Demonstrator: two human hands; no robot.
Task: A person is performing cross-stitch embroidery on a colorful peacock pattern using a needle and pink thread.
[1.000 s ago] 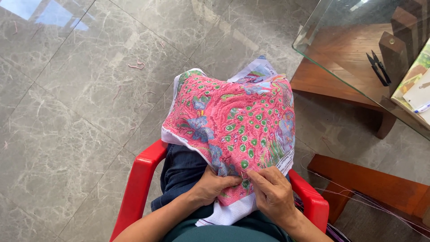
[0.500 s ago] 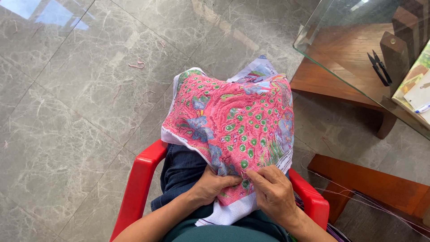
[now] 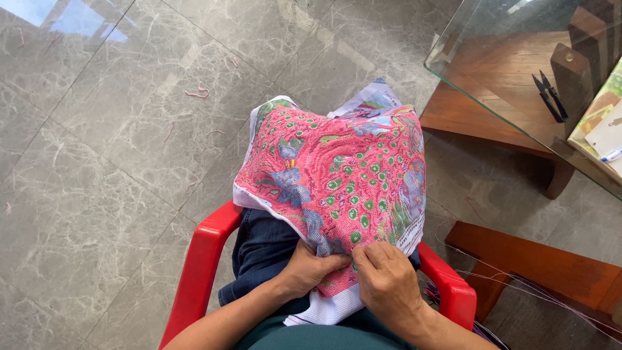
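**Both hands pinched on the near edge of the embroidery cloth**

I see the embroidery cloth (image 3: 337, 175) draped over the person's lap, mid-frame, running from the near edge at the hands out to the far side over the knees. It's mostly pink w/ green dots and blue-purple patches; a white unstitched border shows at the near end and along the left edge.

Left hand (image 3: 311, 267) is curled shut on the cloth's near edge, fingers bunching the fabric from the left. Right hand (image 3: 389, 282) sits just beside it, touching the cloth, thumb and fingertips pinched together at the stitched surface; can't tell if a needle is between them, too small. The two hands nearly meet.

The person sits in a red plastic chair (image 3: 201, 259), armrests on both sides of the lap. Dark blue trousers (image 3: 265, 249) show under the cloth on the left.

Far right: a glass-topped table (image 3: 479, 84) on a wooden base, w/ small black scissors (image 3: 549, 97) lying on the glass. Near right: a low wooden piece (image 3: 551, 272), w/ thin threads (image 3: 518, 285) trailing across it. Grey marble floor (image 3: 97, 162) all around, a few thread scraps (image 3: 197, 92) on it, far left.
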